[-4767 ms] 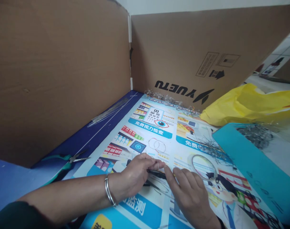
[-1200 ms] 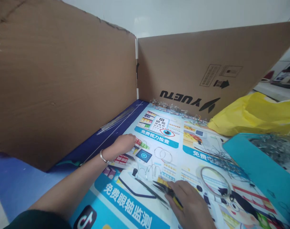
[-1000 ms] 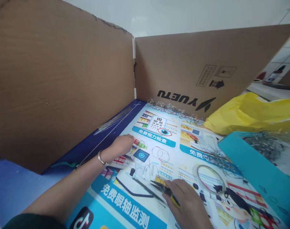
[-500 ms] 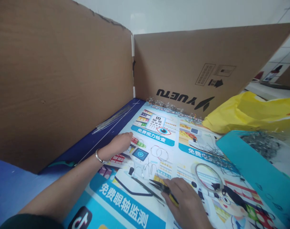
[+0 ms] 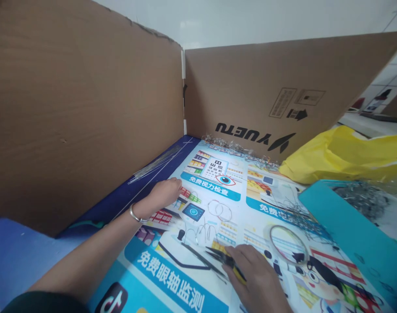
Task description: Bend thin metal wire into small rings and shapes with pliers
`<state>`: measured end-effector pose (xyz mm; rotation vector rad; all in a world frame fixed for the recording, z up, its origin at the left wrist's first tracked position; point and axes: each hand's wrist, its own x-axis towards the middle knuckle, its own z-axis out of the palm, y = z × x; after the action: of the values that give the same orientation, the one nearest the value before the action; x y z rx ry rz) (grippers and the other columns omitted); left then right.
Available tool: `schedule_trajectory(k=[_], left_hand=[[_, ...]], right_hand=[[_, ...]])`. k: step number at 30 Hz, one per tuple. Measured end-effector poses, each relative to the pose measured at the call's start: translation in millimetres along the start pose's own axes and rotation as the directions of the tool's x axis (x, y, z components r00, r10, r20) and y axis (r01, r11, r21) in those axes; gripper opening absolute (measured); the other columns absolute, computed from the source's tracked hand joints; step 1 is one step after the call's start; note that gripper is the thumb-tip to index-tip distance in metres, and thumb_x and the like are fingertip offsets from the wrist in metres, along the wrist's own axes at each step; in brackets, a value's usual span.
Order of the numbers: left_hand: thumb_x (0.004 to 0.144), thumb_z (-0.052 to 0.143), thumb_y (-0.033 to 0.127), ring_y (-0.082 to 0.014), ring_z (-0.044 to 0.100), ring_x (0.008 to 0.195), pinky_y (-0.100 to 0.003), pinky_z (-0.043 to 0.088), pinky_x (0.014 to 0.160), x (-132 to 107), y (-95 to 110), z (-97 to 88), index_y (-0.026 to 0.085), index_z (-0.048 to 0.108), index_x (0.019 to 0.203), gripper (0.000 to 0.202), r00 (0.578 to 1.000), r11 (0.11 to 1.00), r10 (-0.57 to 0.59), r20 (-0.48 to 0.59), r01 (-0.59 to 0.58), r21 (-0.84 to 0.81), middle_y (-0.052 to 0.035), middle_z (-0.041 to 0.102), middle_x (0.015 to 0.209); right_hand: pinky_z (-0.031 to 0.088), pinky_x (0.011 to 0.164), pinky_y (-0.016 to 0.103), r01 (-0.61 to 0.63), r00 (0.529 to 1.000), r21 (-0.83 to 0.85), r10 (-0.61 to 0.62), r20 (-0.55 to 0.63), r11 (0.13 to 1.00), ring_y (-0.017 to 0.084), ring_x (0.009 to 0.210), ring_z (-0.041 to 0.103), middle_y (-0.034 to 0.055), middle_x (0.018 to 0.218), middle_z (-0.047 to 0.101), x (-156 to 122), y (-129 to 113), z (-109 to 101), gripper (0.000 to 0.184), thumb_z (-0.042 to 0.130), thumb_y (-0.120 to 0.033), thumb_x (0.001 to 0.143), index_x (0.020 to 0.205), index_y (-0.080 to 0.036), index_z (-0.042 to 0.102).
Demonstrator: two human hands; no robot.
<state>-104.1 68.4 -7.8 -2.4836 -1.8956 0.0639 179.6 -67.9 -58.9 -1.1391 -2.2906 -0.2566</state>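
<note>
My right hand (image 5: 255,278) is wrapped round pliers (image 5: 229,262) with yellow-and-black handles; their pointed jaws face left, slightly parted. Just under the jaws lie thin dark metal strips (image 5: 201,260) on the printed poster sheet. My left hand (image 5: 165,193), a bangle at its wrist, rests on the sheet with fingers curled in; what they hold, if anything, is hidden. Between the hands are thin wire rings (image 5: 220,211) and bent wire pieces (image 5: 205,231). To the right of the pliers lies a larger pale ring (image 5: 288,244), like a roll of tape.
Cardboard panels (image 5: 87,108) wall off the left and back. Straight wires (image 5: 159,163) lie along the left panel. Wire scraps (image 5: 227,143) line the back edge. On the right are a yellow bag (image 5: 341,152) and a turquoise box (image 5: 348,234) beside tangled wire (image 5: 364,200).
Both hands stay nearly where they were, the pliers still in my right hand. The whole view has shifted very slightly.
</note>
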Motion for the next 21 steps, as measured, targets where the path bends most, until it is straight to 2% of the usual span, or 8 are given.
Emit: schedule_trajectory(k=[6, 11, 16, 21], left_hand=[[0.089, 0.037, 0.018, -0.0242, 0.066, 0.084, -0.033, 0.050, 0.071, 2.2, -2.8, 5.1, 0.012, 0.061, 0.093, 0.025, 0.997, 0.999, 0.042, 0.058, -0.043, 0.025, -0.0143, 0.067, 0.094], [0.084, 0.035, 0.006, -0.0267, 0.066, 0.084, -0.037, 0.051, 0.070, -1.4, 2.2, 9.7, 0.009, 0.060, 0.096, 0.027, 0.998, 0.997, 0.059, 0.033, -0.061, 0.047, -0.0174, 0.066, 0.093], [0.083, 0.035, 0.004, -0.0284, 0.066, 0.084, -0.039, 0.052, 0.068, -3.2, 3.5, 11.2, 0.008, 0.058, 0.098, 0.028, 0.997, 0.996, 0.077, 0.019, -0.077, 0.040, -0.0197, 0.065, 0.095], [0.085, 0.034, 0.006, -0.0268, 0.065, 0.082, -0.035, 0.050, 0.066, -1.6, 2.6, 9.2, 0.008, 0.057, 0.097, 0.026, 0.998, 0.998, 0.055, 0.010, -0.055, 0.008, -0.0186, 0.065, 0.093]], right_hand=[[0.053, 0.066, 0.032, -0.012, 1.000, 0.009, 0.012, -0.009, 1.000, 0.021, 0.077, 0.063, 0.0086, 0.087, 0.065, -0.5, -1.1, 0.2, 0.023, 0.047, -0.031, 0.088, 0.102, -0.018, 0.061], [0.053, 0.069, 0.033, -0.011, 0.999, 0.012, 0.010, 0.053, 1.000, 0.021, 0.081, 0.063, 0.0087, 0.091, 0.065, -3.3, 1.4, 0.0, 0.025, 0.054, -0.030, 0.084, 0.106, -0.018, 0.060], [0.054, 0.069, 0.033, -0.028, 0.998, 0.025, 0.026, 0.061, 0.999, 0.021, 0.080, 0.062, 0.0087, 0.091, 0.065, -2.6, 0.9, 0.6, 0.024, 0.054, -0.028, 0.084, 0.105, -0.019, 0.060], [0.054, 0.069, 0.033, -0.034, 0.997, 0.043, 0.031, 0.069, 0.999, 0.021, 0.081, 0.062, 0.0088, 0.092, 0.065, -3.1, 1.1, 1.2, 0.025, 0.056, -0.029, 0.084, 0.106, -0.019, 0.060]])
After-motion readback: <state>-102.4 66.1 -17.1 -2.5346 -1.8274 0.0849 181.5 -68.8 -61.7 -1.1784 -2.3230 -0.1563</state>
